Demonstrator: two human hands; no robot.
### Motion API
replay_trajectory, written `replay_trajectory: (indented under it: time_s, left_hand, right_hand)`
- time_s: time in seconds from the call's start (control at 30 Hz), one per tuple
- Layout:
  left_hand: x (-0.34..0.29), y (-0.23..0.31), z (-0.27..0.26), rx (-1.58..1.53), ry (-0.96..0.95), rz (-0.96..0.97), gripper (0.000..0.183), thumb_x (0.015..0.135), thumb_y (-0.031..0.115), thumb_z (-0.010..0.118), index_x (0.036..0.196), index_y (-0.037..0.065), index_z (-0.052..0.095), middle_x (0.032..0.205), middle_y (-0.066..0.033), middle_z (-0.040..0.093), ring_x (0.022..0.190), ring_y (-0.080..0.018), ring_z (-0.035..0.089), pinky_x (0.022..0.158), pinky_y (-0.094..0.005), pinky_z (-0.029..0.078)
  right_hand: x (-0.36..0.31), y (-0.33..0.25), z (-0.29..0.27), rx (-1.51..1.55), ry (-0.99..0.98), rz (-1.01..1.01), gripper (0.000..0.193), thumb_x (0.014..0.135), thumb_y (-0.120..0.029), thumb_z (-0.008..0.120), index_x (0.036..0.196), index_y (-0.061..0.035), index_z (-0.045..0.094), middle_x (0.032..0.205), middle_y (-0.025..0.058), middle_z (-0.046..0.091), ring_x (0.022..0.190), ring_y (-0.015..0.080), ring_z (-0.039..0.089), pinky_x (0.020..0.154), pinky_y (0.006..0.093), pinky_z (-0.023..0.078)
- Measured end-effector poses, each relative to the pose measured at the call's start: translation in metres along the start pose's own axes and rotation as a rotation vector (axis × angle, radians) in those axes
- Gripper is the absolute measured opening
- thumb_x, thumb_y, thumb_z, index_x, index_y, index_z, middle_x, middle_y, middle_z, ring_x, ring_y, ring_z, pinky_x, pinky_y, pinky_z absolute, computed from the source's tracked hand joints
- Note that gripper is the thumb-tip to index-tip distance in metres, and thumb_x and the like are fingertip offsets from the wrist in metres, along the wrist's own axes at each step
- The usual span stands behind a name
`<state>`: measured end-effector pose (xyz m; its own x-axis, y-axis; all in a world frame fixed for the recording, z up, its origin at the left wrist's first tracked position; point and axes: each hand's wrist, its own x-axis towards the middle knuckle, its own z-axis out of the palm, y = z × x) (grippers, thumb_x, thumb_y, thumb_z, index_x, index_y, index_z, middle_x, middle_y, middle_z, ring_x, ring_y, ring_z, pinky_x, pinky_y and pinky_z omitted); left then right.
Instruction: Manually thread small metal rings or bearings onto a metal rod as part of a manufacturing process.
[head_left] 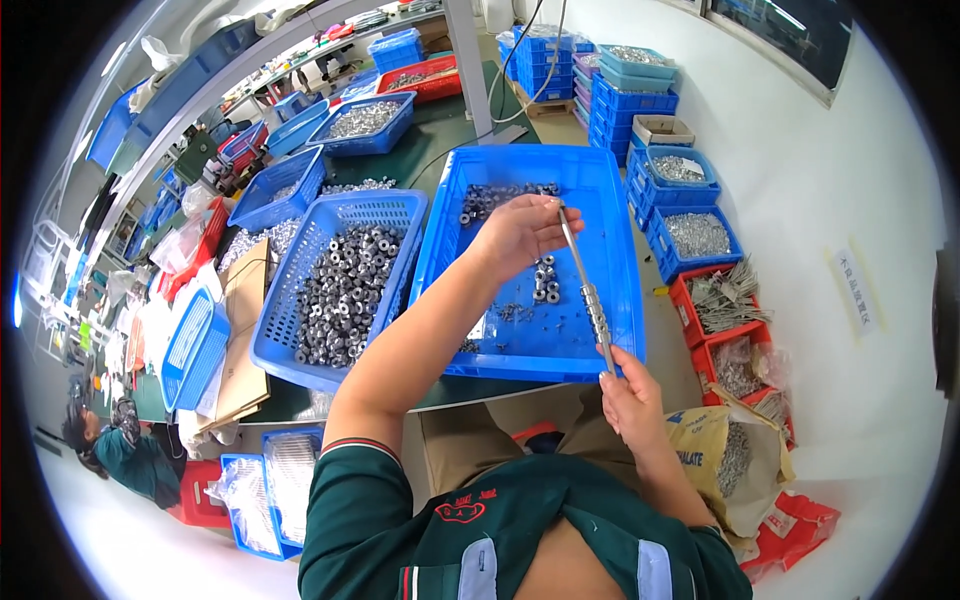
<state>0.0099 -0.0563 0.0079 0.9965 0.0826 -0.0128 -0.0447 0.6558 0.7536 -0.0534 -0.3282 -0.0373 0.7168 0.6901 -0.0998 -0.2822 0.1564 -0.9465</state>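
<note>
A thin metal rod (574, 250) slants across the blue tray, with several shiny metal rings (595, 315) threaded on its lower half. My right hand (632, 402) grips the rod's lower end, close to the tray's near right edge. At its upper end, the thumb and fingertips of my left hand (520, 238) pinch together on the rod; whether they also hold a small part is hidden. Beneath both hands is the large blue tray (612, 200). Round dark-and-silver parts (545, 282) lie in its middle, and more (485, 200) sit at its far left.
A perforated blue basket (265, 335) full of similar round parts stands left of the tray. Behind it are more blue baskets (385, 142) and a red tray (430, 80). Stacked crates (655, 235) and red bins (715, 340) line the right wall. Another person (130, 455) sits far left.
</note>
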Motion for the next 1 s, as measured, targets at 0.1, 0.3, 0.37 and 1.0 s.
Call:
replay_trajectory:
  time_s: [0.1, 0.3, 0.37, 1.0]
  left_hand:
    - [-0.004, -0.004, 0.011, 0.124, -0.115, -0.155, 0.012, 0.085, 0.01, 0.06, 0.093, 0.003, 0.055, 0.102, -0.0175, 0.063, 0.096, -0.0277, 0.062, 0.084, -0.0399, 0.05]
    - [-0.009, -0.008, 0.02, 0.45, -0.22, -0.372, 0.021, 0.079, 0.011, 0.068, 0.097, 0.004, 0.064, 0.097, -0.0072, 0.067, 0.088, -0.0163, 0.062, 0.077, -0.0303, 0.048]
    - [-0.007, -0.007, 0.014, 0.519, -0.295, -0.387, 0.025, 0.08, 0.009, 0.065, 0.104, 0.002, 0.063, 0.104, -0.0091, 0.065, 0.093, -0.0168, 0.061, 0.08, -0.031, 0.049]
    - [0.012, -0.028, -0.039, 1.865, 0.029, -0.008, 0.022, 0.071, 0.028, 0.069, 0.084, 0.01, 0.067, 0.082, -0.0128, 0.066, 0.081, -0.0286, 0.063, 0.073, -0.0375, 0.049]
  right_hand:
    - [0.001, -0.001, 0.0, 0.02, 0.037, -0.021, 0.039, 0.092, -0.007, 0.048, 0.131, -0.0034, 0.041, 0.058, -0.0061, 0.038, 0.042, 0.0004, 0.033, 0.038, 0.017, 0.026]
    - [0.002, -0.003, -0.001, 0.017, 0.047, -0.043, 0.039, 0.092, -0.008, 0.047, 0.131, -0.0031, 0.041, 0.057, -0.0063, 0.038, 0.041, 0.0005, 0.033, 0.038, 0.017, 0.026]
    - [0.003, -0.003, -0.001, 0.023, 0.047, -0.037, 0.039, 0.092, -0.008, 0.047, 0.131, -0.003, 0.041, 0.056, -0.0064, 0.038, 0.041, 0.0005, 0.033, 0.038, 0.017, 0.026]
    - [0.003, -0.001, 0.0, 0.015, 0.077, -0.043, 0.039, 0.092, -0.008, 0.048, 0.131, -0.0023, 0.041, 0.054, -0.0063, 0.038, 0.039, 0.0004, 0.032, 0.036, 0.0168, 0.026]
